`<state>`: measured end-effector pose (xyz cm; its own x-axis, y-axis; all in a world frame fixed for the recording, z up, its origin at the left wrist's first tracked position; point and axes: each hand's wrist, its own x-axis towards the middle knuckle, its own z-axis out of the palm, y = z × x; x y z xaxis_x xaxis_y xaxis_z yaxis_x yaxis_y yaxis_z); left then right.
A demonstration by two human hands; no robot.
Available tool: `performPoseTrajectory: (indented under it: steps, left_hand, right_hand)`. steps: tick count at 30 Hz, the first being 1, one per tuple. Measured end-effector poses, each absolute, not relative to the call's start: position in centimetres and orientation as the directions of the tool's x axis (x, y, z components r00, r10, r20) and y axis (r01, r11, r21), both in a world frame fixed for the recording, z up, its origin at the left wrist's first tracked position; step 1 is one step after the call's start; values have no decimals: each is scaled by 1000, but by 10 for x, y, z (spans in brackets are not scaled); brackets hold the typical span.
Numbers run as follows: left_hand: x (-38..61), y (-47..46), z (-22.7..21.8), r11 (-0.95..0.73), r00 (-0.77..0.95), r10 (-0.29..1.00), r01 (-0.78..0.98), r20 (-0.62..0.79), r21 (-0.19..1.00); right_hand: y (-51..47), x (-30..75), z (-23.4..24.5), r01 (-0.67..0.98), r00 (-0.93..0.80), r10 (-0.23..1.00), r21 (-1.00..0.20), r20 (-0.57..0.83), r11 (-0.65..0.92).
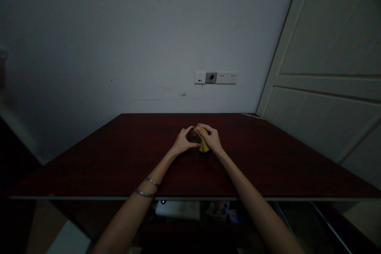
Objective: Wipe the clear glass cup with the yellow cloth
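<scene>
Both my hands meet at the middle of a dark red-brown table (pixel 119 158). My left hand (pixel 183 142) curls round a small dark object (pixel 192 136) that I cannot make out. My right hand (pixel 212 138) lies over a yellow cloth-like thing (pixel 204 147), fingers closed on it, pressing it against the dark object. Two thin bracelets (pixel 147 187) sit on my left wrist.
A white wall stands behind the table with a row of sockets (pixel 216 77). A pale panelled door (pixel 327 67) is at the right. Under the table's near edge lie some dim boxes or papers (pixel 190 209).
</scene>
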<state>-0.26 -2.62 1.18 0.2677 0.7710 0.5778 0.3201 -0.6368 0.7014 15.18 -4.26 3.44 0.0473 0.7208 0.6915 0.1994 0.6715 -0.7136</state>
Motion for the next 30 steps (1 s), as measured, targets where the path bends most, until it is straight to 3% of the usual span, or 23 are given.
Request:
performPoseTrajectory:
  steps: [4, 9, 15, 19, 24, 30]
  left_hand:
    - [-1, -23, 9, -592, 223, 806, 264, 549, 762]
    - [3, -17, 8, -523, 202, 836, 14, 510, 852]
    - [5, -27, 12, -418, 262, 874, -28, 410, 908]
    - [4, -37, 20, -330, 305, 897, -23, 321, 944]
    - [2, -40, 25, -335, 318, 887, -51, 334, 941]
    - [3, -42, 25, -347, 337, 880, -24, 334, 938]
  right_hand:
    - [-52, 151, 36, 249, -47, 659, -630, 751, 736]
    - [-67, 147, 40, 265, -235, 541, -482, 807, 835]
    - [-56, 150, 40, 214, -16, 611, -595, 791, 775]
    - [-57, 156, 43, 178, -75, 637, -618, 767, 766]
    - [-65, 161, 49, 168, -190, 604, -581, 774, 797]
    - [-59, 160, 45, 229, -50, 618, -593, 785, 772]
